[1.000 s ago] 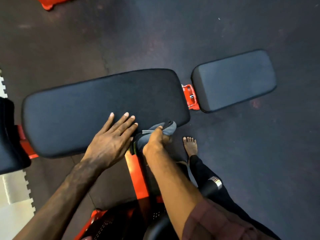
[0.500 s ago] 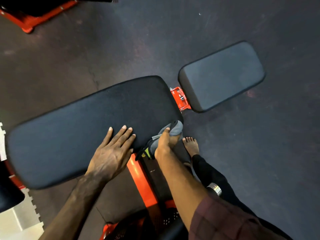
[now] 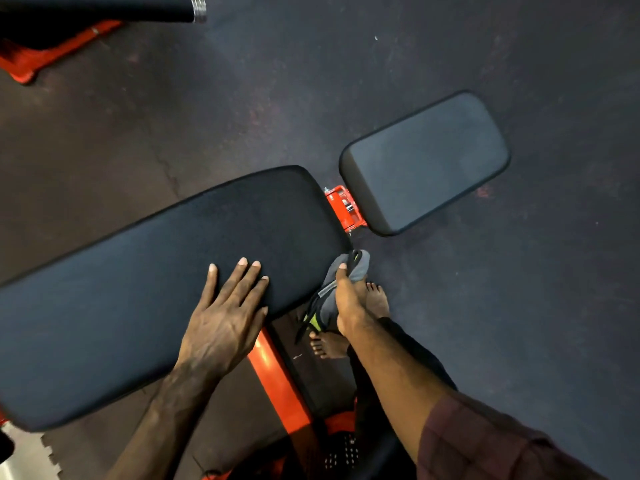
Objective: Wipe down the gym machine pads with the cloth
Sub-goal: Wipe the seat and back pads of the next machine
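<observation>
A long black bench pad [image 3: 145, 278] runs across the middle of the view, with a smaller black seat pad [image 3: 426, 161] beyond its right end. My left hand [image 3: 227, 317] lies flat on the long pad's near edge, fingers straight and spread. My right hand [image 3: 348, 301] grips a grey cloth [image 3: 346, 271] with a black and yellow-green trim against the pad's near right corner. Part of the cloth hangs below the hand.
An orange hinge bracket [image 3: 344, 207] joins the two pads, and an orange frame beam [image 3: 277, 379] runs under the bench toward me. My bare feet [image 3: 377, 299] stand on the dark rubber floor. Another orange machine base [image 3: 31, 60] and a black bar [image 3: 104, 8] sit top left.
My right hand has slid the cloth rightward along the pad's near edge to its right corner. My left hand stays flat on the pad. The view has tilted.
</observation>
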Tool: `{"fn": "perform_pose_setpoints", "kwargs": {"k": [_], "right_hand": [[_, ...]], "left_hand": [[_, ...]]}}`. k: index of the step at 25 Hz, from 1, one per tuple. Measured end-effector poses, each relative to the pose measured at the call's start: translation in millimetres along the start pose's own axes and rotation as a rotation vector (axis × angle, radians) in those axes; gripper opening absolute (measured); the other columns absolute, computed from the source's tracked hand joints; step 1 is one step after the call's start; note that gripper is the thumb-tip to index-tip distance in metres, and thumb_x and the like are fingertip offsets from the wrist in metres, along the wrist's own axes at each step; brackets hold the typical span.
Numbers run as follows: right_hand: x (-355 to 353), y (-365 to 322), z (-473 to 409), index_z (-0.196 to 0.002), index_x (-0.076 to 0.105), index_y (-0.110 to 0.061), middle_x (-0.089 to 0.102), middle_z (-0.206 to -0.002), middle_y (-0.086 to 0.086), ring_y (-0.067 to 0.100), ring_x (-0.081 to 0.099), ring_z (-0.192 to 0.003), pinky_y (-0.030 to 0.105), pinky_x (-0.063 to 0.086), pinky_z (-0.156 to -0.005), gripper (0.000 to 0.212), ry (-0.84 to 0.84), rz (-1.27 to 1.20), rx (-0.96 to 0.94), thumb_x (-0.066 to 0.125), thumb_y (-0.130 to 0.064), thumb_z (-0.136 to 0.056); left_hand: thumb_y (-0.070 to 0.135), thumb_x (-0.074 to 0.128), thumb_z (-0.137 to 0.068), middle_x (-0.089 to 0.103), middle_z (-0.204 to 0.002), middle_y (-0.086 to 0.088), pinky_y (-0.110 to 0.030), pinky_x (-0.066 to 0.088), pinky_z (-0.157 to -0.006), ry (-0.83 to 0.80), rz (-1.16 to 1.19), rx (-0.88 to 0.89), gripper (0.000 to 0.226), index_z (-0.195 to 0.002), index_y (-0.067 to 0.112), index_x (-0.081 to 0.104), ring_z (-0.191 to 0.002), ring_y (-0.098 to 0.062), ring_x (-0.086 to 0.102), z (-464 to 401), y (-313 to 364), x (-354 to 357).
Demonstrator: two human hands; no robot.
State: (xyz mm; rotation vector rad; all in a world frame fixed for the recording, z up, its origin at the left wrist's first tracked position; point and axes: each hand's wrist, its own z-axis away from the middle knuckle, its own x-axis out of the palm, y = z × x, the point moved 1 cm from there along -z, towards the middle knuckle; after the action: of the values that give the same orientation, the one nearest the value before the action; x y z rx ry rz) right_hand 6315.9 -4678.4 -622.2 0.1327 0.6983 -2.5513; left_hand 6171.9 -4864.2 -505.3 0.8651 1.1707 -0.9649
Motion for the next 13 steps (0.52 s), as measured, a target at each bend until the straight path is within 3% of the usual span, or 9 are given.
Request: {"fn": "perform_pose_setpoints", "kwargs": {"k": [2,4,6,9,13], "right_hand": [[2,-13,-9,-0.157,0.041,-0.009,0.048,-0.154,0.011,0.029,0.048,-0.142,0.025,0.035,-0.109,0.055,-0.036,0.152,0.006,0.046,-0.038,-0.111],[-2,-24,-28,-0.147,0.053,-0.015,0.057,-0.137,0.003,0.026,0.059,-0.124,0.019,0.04,-0.093,0.055,0.053,0.162,-0.106,0.057,-0.046,-0.101],[-8,-41,-32,-0.138,0.063,-0.015,0.069,-0.131,0.009,0.029,0.066,-0.121,0.03,0.05,-0.102,0.065,0.036,0.181,-0.164,0.067,-0.055,-0.087],[-20,-57,-49,-0.142,0.061,-0.015,0.069,-0.135,0.009,0.026,0.063,-0.128,0.036,0.05,-0.106,0.053,-0.092,0.475,-0.262,0.071,-0.043,-0.098],[-27,-60,-33,-0.145,0.056,-0.012,0.063,-0.14,0.012,0.03,0.06,-0.131,0.042,0.048,-0.11,0.058,-0.129,0.553,-0.401,0.073,-0.04,-0.097]], "left_hand": [[0.037,0.043,-0.108,0.039,-0.168,-0.009,-0.065,0.023,-0.126,0.005,0.004,0.002,0.054,-0.153,0.009,0.055,-0.161,-0.026,0.026,-6,2,-2],[0.038,0.042,-0.108,0.039,-0.168,-0.009,-0.065,0.022,-0.126,0.007,-0.01,0.0,0.055,-0.153,0.009,0.054,-0.161,-0.026,0.026,-14,-3,-3],[0.039,0.042,-0.108,0.038,-0.169,-0.01,-0.065,0.02,-0.127,0.005,-0.022,-0.03,0.057,-0.154,0.009,0.053,-0.161,-0.027,0.025,-21,-8,-2],[0.04,0.043,-0.107,0.038,-0.169,-0.011,-0.064,0.018,-0.128,0.015,-0.031,-0.081,0.059,-0.155,0.008,0.051,-0.161,-0.028,0.025,-33,-11,5],[0.04,0.045,-0.107,0.038,-0.169,-0.012,-0.067,0.016,-0.127,0.019,-0.042,-0.118,0.059,-0.156,0.007,0.05,-0.161,-0.029,0.024,-43,-9,8]]}}
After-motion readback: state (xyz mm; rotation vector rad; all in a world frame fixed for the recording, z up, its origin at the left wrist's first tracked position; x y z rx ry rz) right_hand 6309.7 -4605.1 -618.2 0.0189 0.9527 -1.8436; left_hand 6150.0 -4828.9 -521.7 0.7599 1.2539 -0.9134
